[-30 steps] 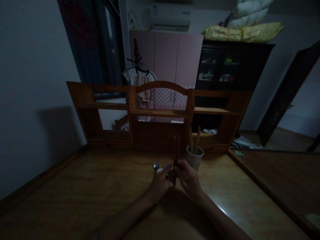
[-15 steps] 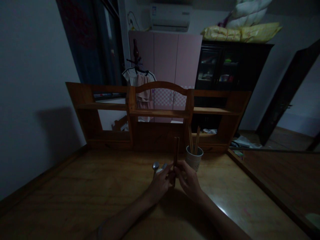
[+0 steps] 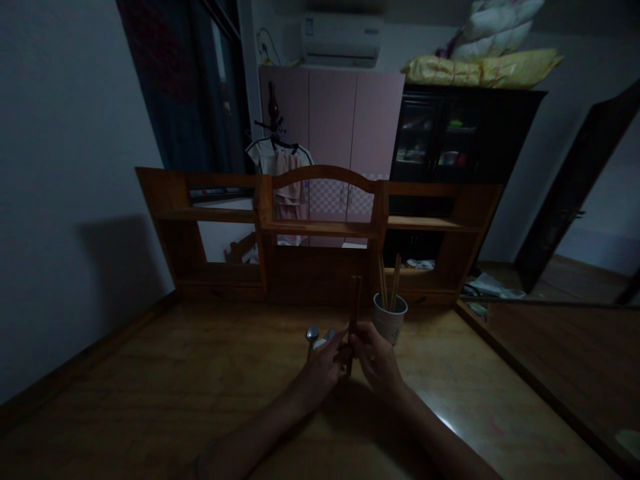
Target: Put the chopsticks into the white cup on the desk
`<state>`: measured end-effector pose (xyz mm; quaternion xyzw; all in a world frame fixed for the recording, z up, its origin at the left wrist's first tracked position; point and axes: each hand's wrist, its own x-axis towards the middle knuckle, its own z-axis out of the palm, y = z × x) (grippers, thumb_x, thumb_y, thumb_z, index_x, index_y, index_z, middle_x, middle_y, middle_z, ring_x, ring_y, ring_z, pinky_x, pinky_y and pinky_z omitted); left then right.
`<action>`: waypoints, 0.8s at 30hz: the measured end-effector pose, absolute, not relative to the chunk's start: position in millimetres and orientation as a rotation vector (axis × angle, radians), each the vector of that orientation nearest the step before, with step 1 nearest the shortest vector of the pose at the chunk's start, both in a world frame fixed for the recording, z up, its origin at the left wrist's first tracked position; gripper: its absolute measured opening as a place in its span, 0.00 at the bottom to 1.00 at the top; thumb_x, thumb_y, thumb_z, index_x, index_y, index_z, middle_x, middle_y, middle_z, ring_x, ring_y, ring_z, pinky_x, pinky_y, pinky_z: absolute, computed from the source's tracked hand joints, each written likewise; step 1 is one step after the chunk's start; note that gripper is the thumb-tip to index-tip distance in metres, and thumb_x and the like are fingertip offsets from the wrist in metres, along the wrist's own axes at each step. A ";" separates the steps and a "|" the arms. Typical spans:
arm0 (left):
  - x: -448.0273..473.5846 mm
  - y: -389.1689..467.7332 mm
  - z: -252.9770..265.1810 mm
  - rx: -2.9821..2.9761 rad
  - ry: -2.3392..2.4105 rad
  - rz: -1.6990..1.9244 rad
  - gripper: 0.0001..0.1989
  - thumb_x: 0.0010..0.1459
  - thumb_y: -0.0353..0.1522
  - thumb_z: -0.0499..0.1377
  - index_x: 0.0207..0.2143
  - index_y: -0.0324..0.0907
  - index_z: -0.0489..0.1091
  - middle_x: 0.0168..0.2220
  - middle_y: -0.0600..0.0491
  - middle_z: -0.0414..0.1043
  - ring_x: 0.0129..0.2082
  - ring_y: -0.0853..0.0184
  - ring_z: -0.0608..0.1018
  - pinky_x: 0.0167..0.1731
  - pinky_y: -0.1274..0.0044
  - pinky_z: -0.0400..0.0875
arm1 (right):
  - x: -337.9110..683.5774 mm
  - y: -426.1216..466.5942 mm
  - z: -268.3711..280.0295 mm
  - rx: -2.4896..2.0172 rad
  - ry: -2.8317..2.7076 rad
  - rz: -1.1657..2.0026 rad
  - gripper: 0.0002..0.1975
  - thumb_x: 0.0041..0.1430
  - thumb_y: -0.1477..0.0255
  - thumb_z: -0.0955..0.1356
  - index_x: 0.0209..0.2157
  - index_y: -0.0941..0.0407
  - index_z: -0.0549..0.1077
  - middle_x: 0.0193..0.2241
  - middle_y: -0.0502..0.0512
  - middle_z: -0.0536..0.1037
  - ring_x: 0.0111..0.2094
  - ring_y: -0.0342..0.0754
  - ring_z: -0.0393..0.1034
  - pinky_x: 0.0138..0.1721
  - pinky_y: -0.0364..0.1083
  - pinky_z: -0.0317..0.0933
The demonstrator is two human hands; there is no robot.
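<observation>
Upright between my two hands stands a pair of brown chopsticks (image 3: 355, 300). My left hand (image 3: 323, 367) is closed around them from the left, with its fingers partly overlapping the lower part. From the right, my right hand (image 3: 379, 360) pinches the same chopsticks. Just behind the right hand is a light-coloured cup (image 3: 389, 327) with several more chopsticks (image 3: 395, 283) leaning in it. A metal spoon (image 3: 313, 333) shows its bowl beyond the left hand. Beside it lies something pale and grey, mostly hidden by that hand, which I cannot make out.
The wooden desk (image 3: 150, 373) is dimly lit. A wooden shelf unit (image 3: 320, 230) rises along its back edge, and a raised rim (image 3: 530, 387) borders the right side. A white wall (image 3: 75, 200) stands at the left. Further back are a pink wardrobe (image 3: 330, 120) and a dark cabinet (image 3: 490, 133).
Both hands keep their hold on the chopsticks, which have shifted very slightly right. The whole view has moved a few pixels; nothing was let go.
</observation>
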<state>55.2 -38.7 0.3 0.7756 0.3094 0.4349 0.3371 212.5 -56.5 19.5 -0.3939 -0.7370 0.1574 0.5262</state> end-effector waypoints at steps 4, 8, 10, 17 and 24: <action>54.2 -37.2 -1.5 2.078 0.834 1.126 0.27 0.64 0.28 0.49 0.64 0.52 0.52 0.43 0.50 0.73 0.37 0.66 0.75 0.38 0.74 0.71 | 211.9 -55.5 20.6 -0.944 -1.755 0.365 0.07 0.65 0.71 0.62 0.44 0.54 0.66 0.35 0.55 0.75 0.35 0.48 0.73 0.36 0.44 0.66; 54.1 -37.8 0.1 2.067 0.834 1.129 0.26 0.64 0.28 0.48 0.63 0.51 0.53 0.44 0.50 0.73 0.38 0.66 0.76 0.38 0.75 0.72 | 210.9 -55.1 21.4 -0.951 -1.745 0.357 0.06 0.64 0.72 0.63 0.43 0.54 0.66 0.34 0.55 0.75 0.35 0.47 0.73 0.35 0.44 0.66; 54.3 -38.3 1.5 2.053 0.827 1.129 0.25 0.64 0.28 0.48 0.63 0.51 0.54 0.43 0.50 0.73 0.38 0.66 0.76 0.37 0.75 0.72 | 210.6 -55.1 21.3 -0.952 -1.739 0.357 0.06 0.65 0.71 0.62 0.43 0.54 0.66 0.34 0.54 0.75 0.34 0.47 0.73 0.35 0.44 0.66; 55.3 -40.1 4.1 2.049 0.837 1.126 0.24 0.65 0.30 0.48 0.63 0.51 0.53 0.44 0.50 0.73 0.37 0.66 0.76 0.38 0.75 0.72 | 210.4 -55.4 20.8 -0.956 -1.747 0.347 0.06 0.65 0.71 0.62 0.43 0.54 0.66 0.34 0.55 0.75 0.35 0.47 0.72 0.35 0.44 0.66; 55.5 -45.1 11.8 2.060 0.901 1.103 0.21 0.67 0.35 0.47 0.61 0.51 0.57 0.38 0.52 0.73 0.33 0.67 0.75 0.35 0.76 0.70 | 209.9 -53.7 19.8 -0.944 -1.735 0.346 0.06 0.65 0.70 0.62 0.42 0.54 0.67 0.34 0.55 0.75 0.34 0.48 0.73 0.35 0.44 0.67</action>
